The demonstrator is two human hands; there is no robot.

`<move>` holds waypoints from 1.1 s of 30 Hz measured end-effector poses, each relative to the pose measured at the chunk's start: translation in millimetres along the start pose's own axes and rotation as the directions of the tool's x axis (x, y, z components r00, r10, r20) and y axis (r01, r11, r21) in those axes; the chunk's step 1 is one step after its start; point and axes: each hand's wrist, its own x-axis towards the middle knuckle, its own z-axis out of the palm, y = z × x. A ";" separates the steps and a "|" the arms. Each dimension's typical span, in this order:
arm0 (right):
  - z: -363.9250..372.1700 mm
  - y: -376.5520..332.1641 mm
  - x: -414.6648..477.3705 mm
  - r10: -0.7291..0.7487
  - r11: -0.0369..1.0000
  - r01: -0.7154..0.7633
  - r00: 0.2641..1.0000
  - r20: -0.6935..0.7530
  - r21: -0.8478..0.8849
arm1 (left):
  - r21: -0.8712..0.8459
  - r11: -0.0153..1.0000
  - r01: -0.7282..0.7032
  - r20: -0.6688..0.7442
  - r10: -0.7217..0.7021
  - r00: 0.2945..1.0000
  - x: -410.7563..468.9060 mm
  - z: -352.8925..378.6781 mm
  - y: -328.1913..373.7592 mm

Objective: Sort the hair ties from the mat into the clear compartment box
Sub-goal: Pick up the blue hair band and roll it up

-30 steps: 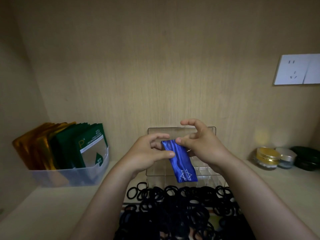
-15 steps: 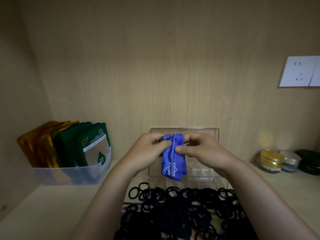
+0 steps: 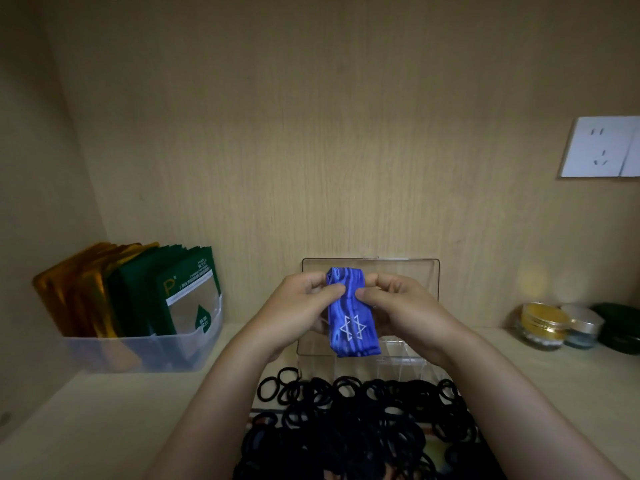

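Observation:
A blue band of cloth (image 3: 351,317) with two white star outlines hangs upright between my hands, in front of the clear compartment box (image 3: 398,358). My left hand (image 3: 299,311) pinches its upper left edge and my right hand (image 3: 401,308) pinches its upper right edge. The box stands against the back wall with its lid (image 3: 408,271) raised; my hands hide most of its compartments. A heap of several black hair ties (image 3: 360,414) covers the mat (image 3: 258,415) in front of the box.
A clear tub (image 3: 145,351) of green and gold sachets stands at the left. Three small jars (image 3: 545,325) sit at the right by the wall. A white socket (image 3: 602,147) is on the back wall. I am working on a pale wooden shelf with side walls.
The blue band has turned from slanted to upright and risen a little. Both hands now pinch its top edges, closer together.

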 end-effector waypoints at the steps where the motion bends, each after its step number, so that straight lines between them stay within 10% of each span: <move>1: -0.1 0.3 0.0 -0.003 1.000 0.003 1.000 -0.007 0.016 | -0.010 1.000 0.016 0.029 -0.015 0.999 -0.9 -0.9 0.5; 14: -2.6 -1.4 2.8 -0.018 0.965 0.023 1.000 -0.022 0.261 | -0.524 0.843 0.118 0.151 -0.044 0.988 7.8 1.1 -11.1; 24: 0.2 -1.9 2.5 -0.079 0.994 0.086 0.991 -0.109 0.064 | -0.065 0.995 -0.069 -0.089 0.063 0.994 8.9 2.3 -10.0; 33: 3.5 0.9 4.0 -0.031 0.985 0.044 0.996 -0.082 0.165 | -0.463 0.883 0.076 0.046 -0.062 0.997 9.4 -1.4 -14.6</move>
